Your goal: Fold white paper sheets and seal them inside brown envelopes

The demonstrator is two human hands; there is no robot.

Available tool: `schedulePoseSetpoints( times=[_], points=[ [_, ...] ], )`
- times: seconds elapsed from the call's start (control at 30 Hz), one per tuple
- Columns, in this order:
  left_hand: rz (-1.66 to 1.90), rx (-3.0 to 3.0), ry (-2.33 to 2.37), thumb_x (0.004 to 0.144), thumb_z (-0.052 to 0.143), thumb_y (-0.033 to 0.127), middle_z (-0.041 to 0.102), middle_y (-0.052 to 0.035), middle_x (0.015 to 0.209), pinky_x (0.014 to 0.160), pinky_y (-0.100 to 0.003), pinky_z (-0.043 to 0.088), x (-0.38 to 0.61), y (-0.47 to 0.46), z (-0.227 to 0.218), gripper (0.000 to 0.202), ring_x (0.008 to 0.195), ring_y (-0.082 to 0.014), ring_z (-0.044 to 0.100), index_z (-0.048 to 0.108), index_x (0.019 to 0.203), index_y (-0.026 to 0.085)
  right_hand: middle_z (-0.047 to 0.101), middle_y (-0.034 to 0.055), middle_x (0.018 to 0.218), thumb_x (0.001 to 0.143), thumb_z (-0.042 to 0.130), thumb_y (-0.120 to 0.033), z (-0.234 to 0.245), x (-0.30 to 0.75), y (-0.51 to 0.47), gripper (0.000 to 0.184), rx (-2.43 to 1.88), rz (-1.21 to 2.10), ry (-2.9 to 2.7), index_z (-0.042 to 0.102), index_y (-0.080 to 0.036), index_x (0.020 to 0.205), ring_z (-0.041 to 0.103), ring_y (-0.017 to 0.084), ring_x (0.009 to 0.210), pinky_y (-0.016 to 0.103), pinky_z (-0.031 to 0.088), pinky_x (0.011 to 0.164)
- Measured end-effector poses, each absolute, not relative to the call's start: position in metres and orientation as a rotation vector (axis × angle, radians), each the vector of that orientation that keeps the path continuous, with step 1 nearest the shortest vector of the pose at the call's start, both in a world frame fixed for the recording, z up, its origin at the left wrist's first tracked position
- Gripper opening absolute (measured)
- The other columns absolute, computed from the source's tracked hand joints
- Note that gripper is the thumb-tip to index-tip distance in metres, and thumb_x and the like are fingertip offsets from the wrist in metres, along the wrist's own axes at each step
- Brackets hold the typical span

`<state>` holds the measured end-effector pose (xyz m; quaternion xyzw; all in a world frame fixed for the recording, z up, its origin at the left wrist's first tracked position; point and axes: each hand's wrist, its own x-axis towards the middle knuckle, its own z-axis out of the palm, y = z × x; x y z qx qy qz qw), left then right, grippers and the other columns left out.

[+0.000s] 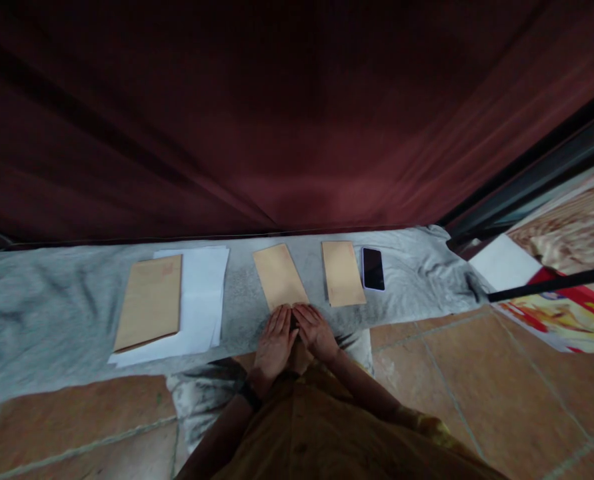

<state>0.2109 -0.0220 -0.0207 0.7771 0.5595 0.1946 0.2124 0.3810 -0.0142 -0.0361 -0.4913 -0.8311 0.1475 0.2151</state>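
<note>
Both hands flat, fingers stretched out, nothing pinched: left hand (pixel 275 337) and right hand (pixel 315 330) press the near end of the middle envelope (pixel 280 277), by the grey cloth's (pixel 51 313) near edge. Bare cloth on either side of it. Large envelope (pixel 150 301) further left has red print, unreadable. Phone (pixel 373 269) lies towards the cloth's right edge.

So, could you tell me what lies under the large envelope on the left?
White paper sheets lie under the large envelope, showing past its right edge; their covered part is hidden.

Black phone (pixel 373 269) beside small envelope (pixel 343 273) (both on grey cloth (pixel 51 313))
</note>
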Motion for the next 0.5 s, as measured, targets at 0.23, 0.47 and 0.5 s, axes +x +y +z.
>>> schedulePoseSetpoints(
  times=[0.23,0.47,0.5],
  points=[
    [0.563,2.142,1.614,0.096,0.047,0.037,0.050,-0.0161,0.153,0.122,-0.051,0.033,0.191,-0.032,-0.029,0.054,0.145,-0.0326,0.045,0.056,0.145,0.015,0.054,0.0148,0.150,0.102,0.044,-0.018,-0.037,0.392,-0.014,0.050,-1.487,0.340,-2.221,0.047,-0.015,0.152,0.049,0.024,0.141,0.049,0.040,0.118],
    [0.666,2.053,1.643,0.095,0.050,0.039,0.051,-0.0160,0.153,0.124,-0.047,0.031,0.184,-0.038,-0.029,0.054,0.145,-0.0325,0.044,0.058,0.143,0.014,0.054,0.0141,0.151,0.104,0.039,-0.019,-0.038,0.399,-0.015,0.048,-1.527,0.355,-2.201,0.048,-0.012,0.151,0.047,0.025,0.142,0.047,0.037,0.120],
    [0.654,2.073,1.629,0.096,0.049,0.038,0.049,-0.0161,0.154,0.124,-0.047,0.030,0.189,-0.037,-0.027,0.055,0.146,-0.0322,0.043,0.057,0.144,0.014,0.053,0.0144,0.151,0.104,0.039,-0.019,-0.038,0.399,-0.016,0.048,-1.528,0.357,-2.198,0.048,-0.012,0.150,0.047,0.025,0.142,0.047,0.036,0.120]
  ],
)
